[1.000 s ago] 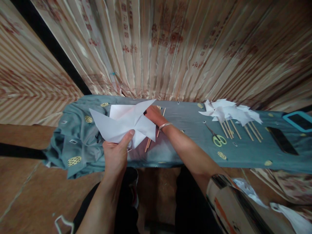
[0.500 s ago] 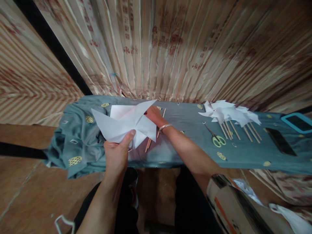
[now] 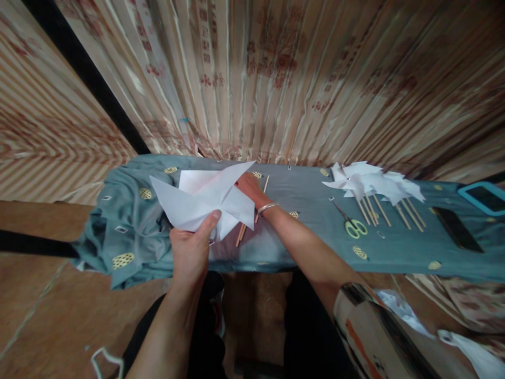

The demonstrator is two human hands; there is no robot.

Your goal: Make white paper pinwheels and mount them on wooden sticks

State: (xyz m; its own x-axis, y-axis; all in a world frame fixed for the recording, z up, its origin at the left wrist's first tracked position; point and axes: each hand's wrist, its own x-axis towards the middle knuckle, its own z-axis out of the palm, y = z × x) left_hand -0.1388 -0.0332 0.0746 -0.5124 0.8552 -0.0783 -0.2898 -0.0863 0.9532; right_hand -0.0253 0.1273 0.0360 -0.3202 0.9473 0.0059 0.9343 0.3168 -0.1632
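A white paper pinwheel (image 3: 205,202) with pointed blades is held above the cloth-covered table. My left hand (image 3: 191,245) grips its near edge, the thumb pressed on the paper close to the centre. Behind the blades reaches my right hand (image 3: 251,188), with a silver bangle at the wrist; its fingers are hidden by the paper, so what they do cannot be told. A flat white paper sheet (image 3: 193,179) lies behind the pinwheel. Several thin wooden sticks (image 3: 240,235) rest on the cloth beneath and beside it.
To the right lie green-handled scissors (image 3: 355,228) and a pile of white pinwheels on sticks (image 3: 371,181). A dark phone (image 3: 457,230) and a blue-framed device (image 3: 483,197) are farther right. The grey-green cloth (image 3: 130,210) is bunched at the left. A curtain (image 3: 252,79) hangs behind.
Almost nothing differs. The whole view has shifted very slightly, while both hands and the pinwheel keep the same pose.
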